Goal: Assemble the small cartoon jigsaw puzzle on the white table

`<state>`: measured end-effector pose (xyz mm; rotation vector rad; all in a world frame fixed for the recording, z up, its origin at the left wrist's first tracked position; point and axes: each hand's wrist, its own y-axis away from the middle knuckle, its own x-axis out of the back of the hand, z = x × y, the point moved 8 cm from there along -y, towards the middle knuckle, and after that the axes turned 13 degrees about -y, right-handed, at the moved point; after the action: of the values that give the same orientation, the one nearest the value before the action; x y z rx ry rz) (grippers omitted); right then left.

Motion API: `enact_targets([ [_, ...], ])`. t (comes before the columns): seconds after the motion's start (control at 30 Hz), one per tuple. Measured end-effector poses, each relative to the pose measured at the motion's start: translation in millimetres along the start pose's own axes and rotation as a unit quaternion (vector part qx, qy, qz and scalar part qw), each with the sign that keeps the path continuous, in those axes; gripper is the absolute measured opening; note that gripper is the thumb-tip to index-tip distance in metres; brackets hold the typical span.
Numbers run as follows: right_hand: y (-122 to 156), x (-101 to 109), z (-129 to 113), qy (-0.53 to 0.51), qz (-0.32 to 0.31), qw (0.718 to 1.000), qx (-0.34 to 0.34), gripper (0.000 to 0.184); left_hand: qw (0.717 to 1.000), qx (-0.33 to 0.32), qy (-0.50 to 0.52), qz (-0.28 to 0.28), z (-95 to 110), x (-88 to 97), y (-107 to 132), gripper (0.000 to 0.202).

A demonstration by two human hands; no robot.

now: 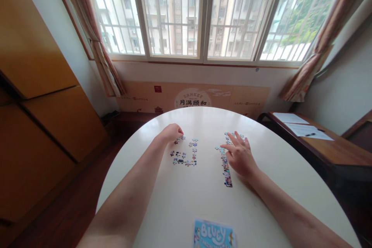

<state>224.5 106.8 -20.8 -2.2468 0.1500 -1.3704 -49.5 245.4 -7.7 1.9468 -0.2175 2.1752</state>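
My left hand point(172, 131) is curled shut at the upper left corner of a cluster of small jigsaw pieces point(186, 155) on the round white table point(186, 201); whether a piece is pinched in it I cannot make out. My right hand point(240, 155) lies flat with fingers spread, its fingertips on a joined strip of puzzle pieces point(226, 170) and near more pieces point(232, 136) at the strip's far end. A blue puzzle picture card point(214, 234) lies at the table's near edge.
A wooden side desk point(328, 147) with white papers point(302, 128) stands to the right. Orange wooden cabinets point(43, 97) fill the left. A barred window point(200, 15) with curtains and a printed cardboard panel point(193, 99) are behind the table.
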Motion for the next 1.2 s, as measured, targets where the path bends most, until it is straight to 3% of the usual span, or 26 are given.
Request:
enact_targets([
  [0.27, 0, -3, 1, -0.006, -0.017, 1.000, -0.012, 0.041, 0.999, -0.010, -0.032, -0.029, 6, 0.5, 2, 0.020],
  [0.67, 0, -3, 0, -0.007, -0.021, 1.000, -0.015, 0.040, 0.997, 0.028, -0.065, -0.040, 12, -0.4, 5, 0.022],
  [0.93, 0, -5, 5, -0.003, -0.021, 1.000, -0.019, 0.041, 0.997, 0.020, -0.001, -0.068, 15, -2.7, 6, 0.022],
  [1.2, 0, -7, 5, -0.012, -0.027, 0.999, -0.024, 0.037, 0.995, 0.006, 0.095, -0.038, 13, 7.2, 6, 0.014],
])
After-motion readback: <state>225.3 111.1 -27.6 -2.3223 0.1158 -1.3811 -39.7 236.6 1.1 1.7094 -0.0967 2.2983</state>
